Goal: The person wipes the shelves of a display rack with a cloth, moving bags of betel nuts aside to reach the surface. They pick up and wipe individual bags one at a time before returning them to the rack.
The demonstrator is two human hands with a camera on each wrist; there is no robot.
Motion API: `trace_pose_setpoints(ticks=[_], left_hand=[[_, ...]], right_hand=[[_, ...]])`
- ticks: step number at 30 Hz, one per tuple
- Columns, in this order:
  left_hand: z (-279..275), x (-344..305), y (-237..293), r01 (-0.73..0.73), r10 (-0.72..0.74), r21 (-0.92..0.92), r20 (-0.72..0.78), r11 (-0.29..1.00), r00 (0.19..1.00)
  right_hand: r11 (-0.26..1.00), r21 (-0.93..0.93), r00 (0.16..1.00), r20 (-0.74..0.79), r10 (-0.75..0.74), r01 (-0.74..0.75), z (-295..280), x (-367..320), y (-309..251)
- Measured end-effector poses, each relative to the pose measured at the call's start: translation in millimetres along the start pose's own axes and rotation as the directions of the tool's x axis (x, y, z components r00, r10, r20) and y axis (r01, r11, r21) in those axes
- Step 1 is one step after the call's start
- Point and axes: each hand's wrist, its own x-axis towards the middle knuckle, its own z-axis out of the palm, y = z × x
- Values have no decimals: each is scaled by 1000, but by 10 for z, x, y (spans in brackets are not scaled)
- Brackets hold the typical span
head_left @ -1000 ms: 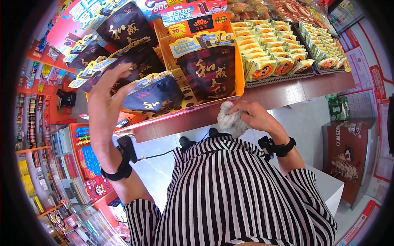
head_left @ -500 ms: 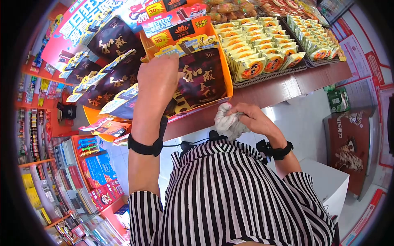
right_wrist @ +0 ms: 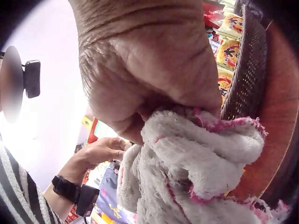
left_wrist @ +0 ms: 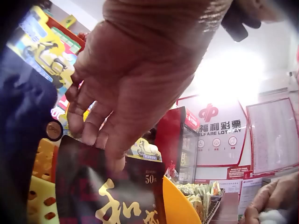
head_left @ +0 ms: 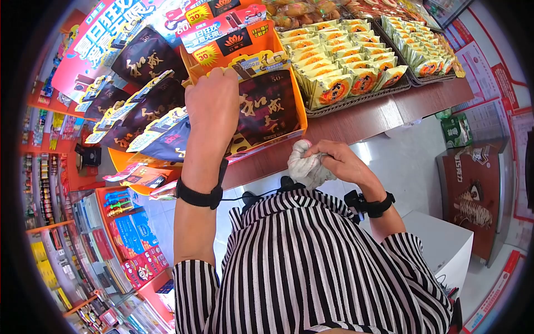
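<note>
A dark snack pouch (head_left: 268, 108) with gold lettering stands in an orange display box (head_left: 305, 118). My left hand (head_left: 212, 106) is at its upper left edge; in the left wrist view the thumb lies over the front of the pouch (left_wrist: 110, 191) and the fingers go behind its top, pinching it. A blue pouch (head_left: 167, 139) stands just left of that wrist. Below the counter edge, my right hand (head_left: 346, 161) grips a crumpled greyish-white cloth (head_left: 306, 167). Pink frayed edging shows on the cloth (right_wrist: 196, 158) in the right wrist view.
More dark pouches (head_left: 146, 58) stand at the left. Right of the box, wicker baskets (head_left: 361, 100) hold rows of wrapped crackers on the brown counter (head_left: 389, 108). A white box (head_left: 439, 245) stands at the lower right, with stocked shelves (head_left: 72, 234) at the left.
My left hand has moved right, from above the blue pouch to the top of the dark pouch. My right hand keeps holding the cloth in nearly the same place. The view has shifted slightly.
</note>
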Motion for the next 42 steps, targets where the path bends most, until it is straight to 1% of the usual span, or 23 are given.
trace_pose_setpoints(ticks=[2, 4, 9, 11, 12, 14, 15, 17, 18, 20, 21, 23, 24, 26, 30, 32, 33, 35, 36, 38, 39, 41, 42], left_hand=[[-19, -37, 17, -15, 15, 11, -7, 1000, 1000], [30, -48, -9, -14, 14, -6, -26, 1000, 1000], [65, -46, -16, -9, 9, -17, -43, 1000, 999], [-20, -41, 13, 33, -31, -46, 37, 998, 999], [-69, -58, 19, 33, -31, -45, 37, 998, 999], [-150, -129, 28, -57, 58, 6, -83, 998, 995], [-143, -155, 23, -57, 58, 7, -83, 998, 995], [-88, -196, -6, -200, 185, -22, -281, 980, 942], [-48, -205, -31, -200, 186, -22, -281, 980, 941], [-16, -219, -69, -270, 214, -219, -250, 938, 944], [-25, -235, -78, -267, 210, -220, -250, 938, 945], [-136, -244, -51, -116, 86, -399, -94, 909, 992], [-131, -254, -43, -114, 83, -401, -93, 909, 992], [-107, -263, -38, 22, -21, -667, 10, 745, 1000], [26, -274, -207, -8, 33, -657, 26, 754, 999], [-28, -309, -248, 50, 78, -593, 188, 803, 979], [-27, -339, -261, 46, 82, -594, 186, 803, 979], [-6, -432, -254, 102, 30, -805, 147, 585, 989], [-10, -493, -226, 99, 34, -805, 146, 584, 989], [-21, -624, -159, 270, -75, -850, 266, 453, 961], [41, -692, -144, 265, -68, -851, 263, 453, 962], [222, -819, -119, 379, -53, -924, 377, 42, 925], [254, -852, -106, 353, -41, -935, 354, -37, 934]], right_hand=[[1000, 10, 1000, -10, 12, -12, 6, -14, 14], [996, 83, 1000, -13, 22, -20, 3, -19, 31], [999, 46, 1000, -26, 7, -6, 10, -23, 74], [999, 38, 999, -32, 11, -10, 21, -30, 64], [999, 35, 999, -33, 30, -29, 27, -34, 53], [998, 32, 998, -36, 49, -48, 36, -37, 50], [999, 19, 998, -43, 42, -41, 41, -38, 64], [999, 8, 998, -53, 35, -34, 48, -41, 81], [1000, 4, 998, -56, 28, -28, 48, -39, 86], [1000, -3, 998, -58, 21, -21, 56, -45, 88], [1000, -11, 998, -57, 25, -26, 63, -43, 83], [999, -21, 998, -55, 29, -30, 71, -35, 65], [999, -16, 998, -61, 33, -34, 77, -40, 44], [999, -14, 997, -65, 38, -39, 88, -47, 14], [998, 7, 995, -75, 66, -66, 89, -74, 17], [998, -4, 995, -81, 63, -64, 87, -76, 13], [996, 3, 994, -71, 88, -88, 82, -91, 5], [993, 11, 991, -66, 118, -117, 77, -129, 5], [992, 12, 990, -71, 123, -122, 81, -136, 15], [992, 15, 988, -84, 127, -126, 86, -146, 33], [991, 16, 987, -88, 132, -131, 80, -159, 43], [990, 14, 985, -99, 139, -139, 68, -185, 65], [989, 18, 983, -111, 148, -147, 66, -192, 78]])
